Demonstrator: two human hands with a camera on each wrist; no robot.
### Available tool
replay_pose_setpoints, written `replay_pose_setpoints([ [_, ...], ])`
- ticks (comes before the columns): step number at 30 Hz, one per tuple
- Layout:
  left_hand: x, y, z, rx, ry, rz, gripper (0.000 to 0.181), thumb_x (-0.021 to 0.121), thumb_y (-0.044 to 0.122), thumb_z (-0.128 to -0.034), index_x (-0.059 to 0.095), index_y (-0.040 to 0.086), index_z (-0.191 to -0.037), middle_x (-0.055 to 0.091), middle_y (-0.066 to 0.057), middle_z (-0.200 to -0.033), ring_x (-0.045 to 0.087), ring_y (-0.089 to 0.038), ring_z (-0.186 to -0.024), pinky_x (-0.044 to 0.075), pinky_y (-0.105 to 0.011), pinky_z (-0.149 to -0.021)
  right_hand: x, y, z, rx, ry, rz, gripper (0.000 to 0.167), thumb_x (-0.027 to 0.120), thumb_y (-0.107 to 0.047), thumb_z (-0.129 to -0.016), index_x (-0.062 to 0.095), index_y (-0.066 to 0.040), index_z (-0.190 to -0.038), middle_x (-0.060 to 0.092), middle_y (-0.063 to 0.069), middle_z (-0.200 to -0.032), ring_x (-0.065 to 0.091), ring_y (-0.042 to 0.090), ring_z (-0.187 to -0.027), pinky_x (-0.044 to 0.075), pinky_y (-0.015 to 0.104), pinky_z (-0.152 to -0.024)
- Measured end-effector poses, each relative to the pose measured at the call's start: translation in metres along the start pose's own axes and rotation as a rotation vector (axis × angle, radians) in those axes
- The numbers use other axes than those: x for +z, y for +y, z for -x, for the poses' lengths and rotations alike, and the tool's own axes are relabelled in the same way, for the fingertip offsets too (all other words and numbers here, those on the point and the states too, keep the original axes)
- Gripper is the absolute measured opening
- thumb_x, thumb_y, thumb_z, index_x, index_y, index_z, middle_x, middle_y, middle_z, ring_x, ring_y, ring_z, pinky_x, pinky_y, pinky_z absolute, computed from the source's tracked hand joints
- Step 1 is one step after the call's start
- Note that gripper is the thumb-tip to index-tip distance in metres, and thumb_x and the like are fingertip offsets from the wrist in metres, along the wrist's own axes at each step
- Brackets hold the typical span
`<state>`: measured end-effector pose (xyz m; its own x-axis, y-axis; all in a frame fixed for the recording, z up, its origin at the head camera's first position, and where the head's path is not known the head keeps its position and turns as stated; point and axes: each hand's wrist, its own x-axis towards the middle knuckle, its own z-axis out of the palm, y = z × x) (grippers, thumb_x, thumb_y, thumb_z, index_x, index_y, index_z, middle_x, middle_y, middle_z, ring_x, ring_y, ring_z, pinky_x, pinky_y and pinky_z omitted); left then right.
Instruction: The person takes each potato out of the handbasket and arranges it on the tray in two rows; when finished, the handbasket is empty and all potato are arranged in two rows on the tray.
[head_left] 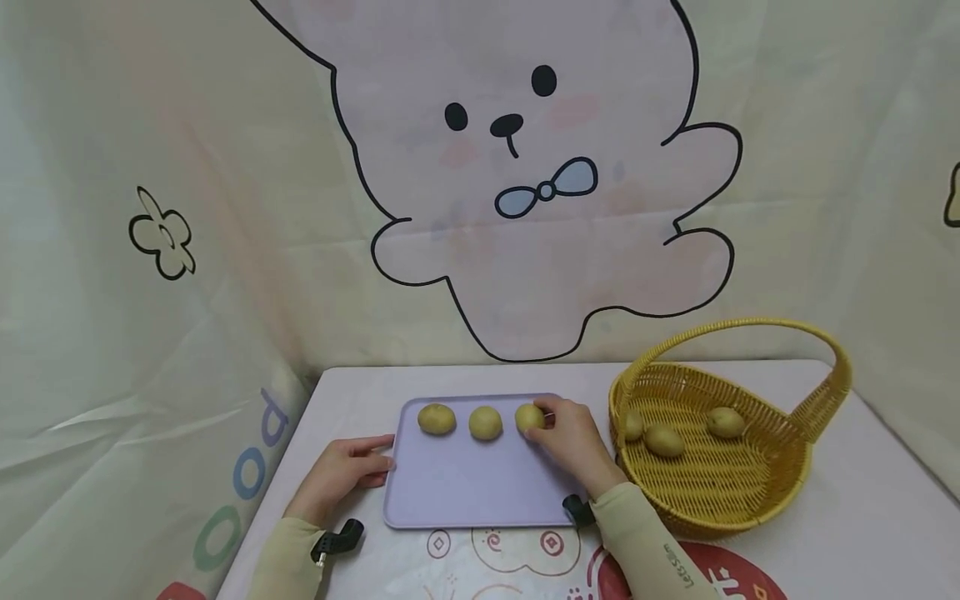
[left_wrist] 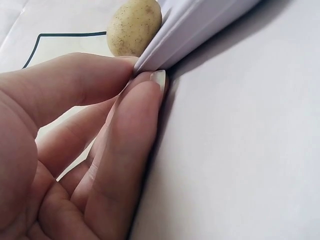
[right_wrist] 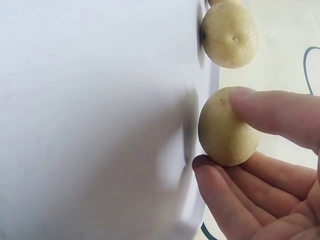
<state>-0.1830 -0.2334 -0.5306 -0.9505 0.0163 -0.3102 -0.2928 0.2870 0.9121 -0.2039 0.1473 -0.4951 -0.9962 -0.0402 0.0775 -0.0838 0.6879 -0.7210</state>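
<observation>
A lilac tray (head_left: 472, 492) lies flat on the table, with three potatoes in a row along its far side. My right hand (head_left: 572, 435) grips the rightmost potato (right_wrist: 222, 132) between thumb and fingers, at the tray's far right. Beside it sits the middle potato (head_left: 485, 423), and the left potato (head_left: 437, 419) is farther along the row. At the tray's left edge, my left hand (head_left: 347, 472) pinches the rim; the left wrist view shows the thumb and a fingertip (left_wrist: 135, 105) on either side of it.
A yellow woven basket (head_left: 720, 492) with a tall arched handle stands right of the tray, close to my right forearm. Inside it lie a potato (head_left: 664, 440), another potato (head_left: 725, 422) and a partly hidden one (head_left: 633, 426). A printed curtain (head_left: 300, 208) hangs behind the table.
</observation>
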Motion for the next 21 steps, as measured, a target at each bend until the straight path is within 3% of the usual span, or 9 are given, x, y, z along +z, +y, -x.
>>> replay_pose_setpoints([
  [9, -0.0024, -0.0025, -0.0004, 0.001, -0.003, -0.026, 0.055, 0.086, 0.015, -0.0898, 0.071, 0.005, -0.142, 0.078, -0.005, -0.094, 0.075, -0.013, -0.081, 0.066, -0.025, -0.074, 0.0058, 0.0031, -0.0022, 0.026, 0.006, 0.008, 0.049, 0.089, -0.010, -0.085, 0.074, -0.001, -0.131, 0.080, 0.015, -0.116, 0.075, 0.023, -0.100, 0.063, 0.045, -0.092],
  [17, -0.0011, 0.0008, 0.0002, -0.002, 0.005, -0.035, 0.054, 0.086, 0.016, -0.0900, 0.072, 0.008, -0.141, 0.075, -0.004, -0.093, 0.073, -0.013, -0.080, 0.065, -0.023, -0.073, 0.0066, 0.0028, -0.0027, 0.026, 0.020, 0.026, 0.049, 0.089, -0.011, -0.086, 0.074, -0.001, -0.132, 0.080, 0.014, -0.118, 0.075, 0.025, -0.102, 0.062, 0.047, -0.092],
  [21, -0.0007, 0.0016, -0.0005, 0.003, 0.000, -0.032, 0.053, 0.086, 0.016, -0.0905, 0.072, 0.007, -0.141, 0.078, -0.006, -0.102, 0.074, -0.013, -0.082, 0.065, -0.023, -0.074, 0.0054, 0.0022, -0.0020, 0.033, 0.022, 0.023, 0.049, 0.089, -0.010, -0.086, 0.074, -0.002, -0.132, 0.079, 0.015, -0.120, 0.075, 0.025, -0.103, 0.062, 0.047, -0.093],
])
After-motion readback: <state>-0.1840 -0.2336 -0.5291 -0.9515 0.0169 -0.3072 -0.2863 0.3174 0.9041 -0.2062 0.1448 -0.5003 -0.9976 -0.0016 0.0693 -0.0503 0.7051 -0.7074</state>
